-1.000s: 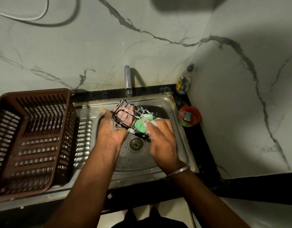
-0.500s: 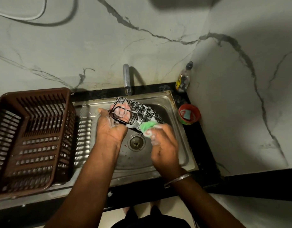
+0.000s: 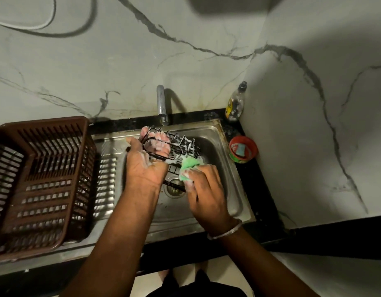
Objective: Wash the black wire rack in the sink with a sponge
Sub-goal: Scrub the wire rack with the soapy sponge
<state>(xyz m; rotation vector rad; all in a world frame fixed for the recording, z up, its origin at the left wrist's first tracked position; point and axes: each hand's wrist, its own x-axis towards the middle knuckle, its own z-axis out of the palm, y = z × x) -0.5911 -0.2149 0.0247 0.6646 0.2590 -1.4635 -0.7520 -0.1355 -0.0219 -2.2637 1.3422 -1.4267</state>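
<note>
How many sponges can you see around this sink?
2: a green sponge gripped by the right hand against the black wire rack, and a blue one in the red tub right of the sink. Others may be hidden.

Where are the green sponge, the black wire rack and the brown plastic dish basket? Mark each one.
green sponge (image 3: 188, 167): head view, on its upper foamy face.
black wire rack (image 3: 186, 146): head view, on the soapy wires right of the fingers.
brown plastic dish basket (image 3: 43, 123): head view, on its far rim.
</note>
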